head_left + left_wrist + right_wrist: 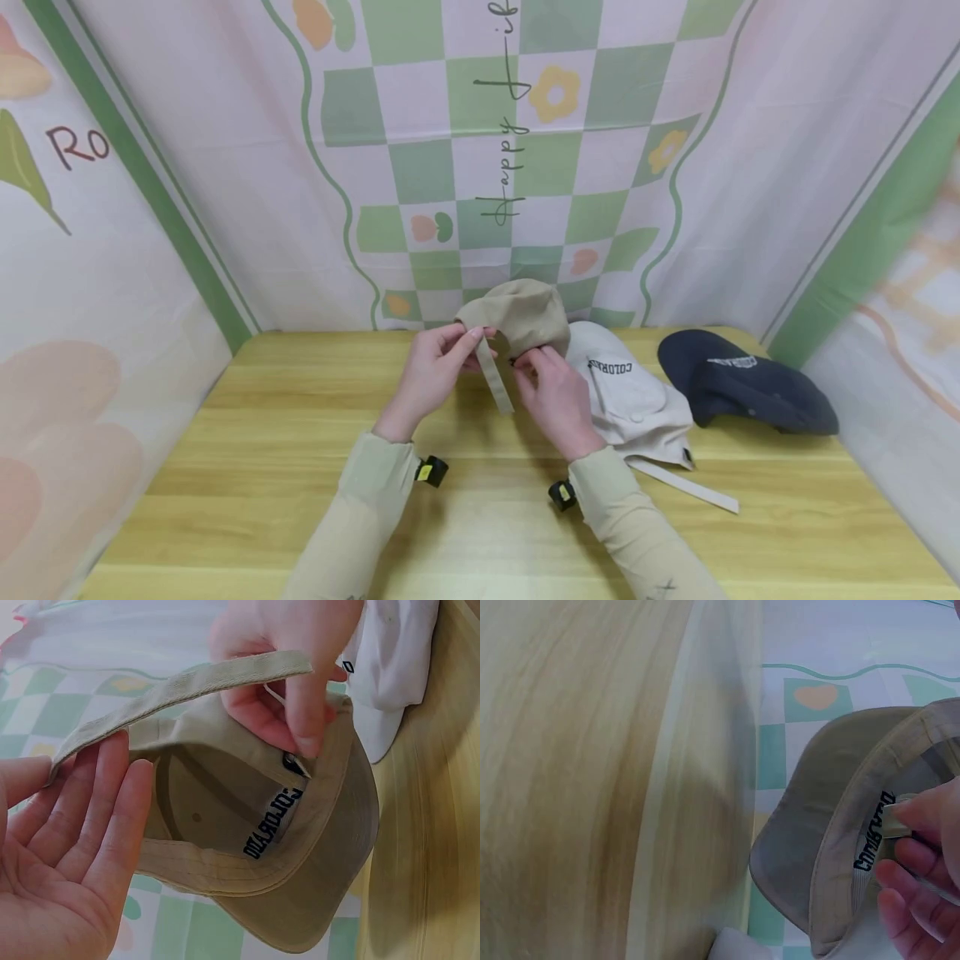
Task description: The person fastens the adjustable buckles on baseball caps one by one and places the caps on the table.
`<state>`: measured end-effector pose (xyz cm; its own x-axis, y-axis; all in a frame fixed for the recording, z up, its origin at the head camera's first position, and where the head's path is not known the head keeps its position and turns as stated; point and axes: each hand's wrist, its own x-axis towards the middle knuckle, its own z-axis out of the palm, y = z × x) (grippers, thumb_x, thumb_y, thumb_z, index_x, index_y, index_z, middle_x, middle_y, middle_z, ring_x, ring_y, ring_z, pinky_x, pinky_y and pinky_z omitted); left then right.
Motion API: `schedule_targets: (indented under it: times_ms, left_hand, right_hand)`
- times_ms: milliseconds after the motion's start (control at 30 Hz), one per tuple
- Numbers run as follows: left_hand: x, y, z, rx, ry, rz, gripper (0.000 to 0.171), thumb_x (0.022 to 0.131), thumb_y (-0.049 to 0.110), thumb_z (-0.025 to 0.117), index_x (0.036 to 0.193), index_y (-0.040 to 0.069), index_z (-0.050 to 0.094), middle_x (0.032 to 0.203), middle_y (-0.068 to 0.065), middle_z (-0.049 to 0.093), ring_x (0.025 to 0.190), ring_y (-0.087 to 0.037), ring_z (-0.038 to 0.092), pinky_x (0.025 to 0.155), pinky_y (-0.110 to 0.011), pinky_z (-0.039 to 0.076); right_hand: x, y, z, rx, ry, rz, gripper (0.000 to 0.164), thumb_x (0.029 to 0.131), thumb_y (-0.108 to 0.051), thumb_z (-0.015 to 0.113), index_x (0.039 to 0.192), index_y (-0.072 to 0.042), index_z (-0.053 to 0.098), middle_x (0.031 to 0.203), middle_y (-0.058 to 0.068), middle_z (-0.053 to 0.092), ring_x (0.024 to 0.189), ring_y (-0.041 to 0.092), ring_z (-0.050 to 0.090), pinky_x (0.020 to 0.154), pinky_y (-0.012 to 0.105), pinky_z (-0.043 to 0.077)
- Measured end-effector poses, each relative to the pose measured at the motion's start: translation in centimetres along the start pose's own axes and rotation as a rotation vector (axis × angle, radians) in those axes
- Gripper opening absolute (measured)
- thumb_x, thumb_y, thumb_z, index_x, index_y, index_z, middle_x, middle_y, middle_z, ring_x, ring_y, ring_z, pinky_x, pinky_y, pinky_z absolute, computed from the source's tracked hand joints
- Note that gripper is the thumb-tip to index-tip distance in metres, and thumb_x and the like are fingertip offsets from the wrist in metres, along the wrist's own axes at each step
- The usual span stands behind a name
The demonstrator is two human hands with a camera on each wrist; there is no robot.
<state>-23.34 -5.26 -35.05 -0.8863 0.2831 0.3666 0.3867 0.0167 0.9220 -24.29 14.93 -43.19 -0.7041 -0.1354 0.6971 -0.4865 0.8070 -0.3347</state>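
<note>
A beige baseball cap [525, 312] is held up off the table between both hands, its hollow inside facing the left wrist camera. My left hand [432, 371] pinches the cap's back strap [180, 690] between thumb and fingers; the strap's loose end hangs down in the head view. My right hand [553, 396] pinches a small pale piece [897, 821] at the other side of the back opening, possibly the buckle or strap end. Dark lettering [274, 825] shows inside the cap, and its brim [795, 825] points away from me.
A white cap [626, 383] with dark lettering lies right of my right hand, its loose strap [682, 485] stretched over the wooden table [225, 467]. Farther right lies a navy cap [750, 392]. A checkered cloth [480, 167] hangs behind the table.
</note>
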Motion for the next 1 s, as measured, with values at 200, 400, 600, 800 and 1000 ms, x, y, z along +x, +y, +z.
schedule_targets:
  times_ms: [200, 400, 600, 800, 1000]
  left_hand:
    - [-0.2, 0.11, -0.1, 0.012, 0.02, -0.001, 0.029, 0.107, 0.024, 0.057, 0.111, 0.002, 0.075, 0.094, -0.015, 0.075, 0.078, -0.023, 0.072, 0.076, -0.04, 0.061]
    - [-0.29, 0.21, -0.06, 0.0, 0.018, 0.0, 0.028, 0.107, 0.022, 0.057, 0.11, 0.001, 0.075, 0.096, -0.013, 0.075, 0.08, -0.024, 0.073, 0.076, -0.037, 0.061]
    - [-0.26, 0.26, -0.06, 0.003, 0.025, 0.011, 0.027, 0.107, 0.022, 0.057, 0.11, 0.001, 0.075, 0.095, -0.01, 0.076, 0.079, -0.024, 0.073, 0.076, -0.041, 0.061]
    - [-0.28, 0.43, 0.07, -0.003, 0.024, 0.004, 0.029, 0.106, 0.024, 0.058, 0.111, 0.002, 0.076, 0.106, -0.007, 0.075, 0.08, -0.023, 0.072, 0.077, -0.042, 0.061]
    - [-0.3, 0.45, 0.17, -0.013, 0.017, 0.011, 0.03, 0.106, 0.024, 0.058, 0.112, 0.001, 0.075, 0.108, -0.007, 0.075, 0.08, -0.024, 0.072, 0.078, -0.043, 0.061]
  right_hand:
    - [0.2, -0.02, -0.07, 0.013, 0.044, -0.02, 0.013, 0.087, -0.006, 0.078, 0.093, -0.008, 0.066, 0.092, 0.006, 0.065, 0.078, 0.023, 0.065, 0.063, 0.038, 0.056]
    - [0.34, -0.12, 0.02, 0.027, 0.025, -0.014, 0.009, 0.088, -0.004, 0.078, 0.094, -0.006, 0.07, 0.091, 0.007, 0.068, 0.079, 0.024, 0.066, 0.067, 0.038, 0.056]
    - [0.45, -0.1, 0.11, 0.019, 0.016, -0.024, 0.014, 0.082, -0.006, 0.085, 0.092, -0.009, 0.075, 0.092, 0.004, 0.07, 0.081, 0.024, 0.066, 0.068, 0.04, 0.056]
    - [0.47, -0.29, 0.1, -0.013, 0.012, -0.027, 0.018, 0.078, -0.012, 0.09, 0.089, -0.014, 0.076, 0.09, 0.001, 0.071, 0.079, 0.023, 0.066, 0.065, 0.041, 0.055]
    - [0.55, 0.05, 0.49, -0.061, 0.065, -0.098, 0.021, 0.077, -0.016, 0.09, 0.087, -0.012, 0.073, 0.083, 0.002, 0.07, 0.07, 0.021, 0.065, 0.056, 0.038, 0.054]
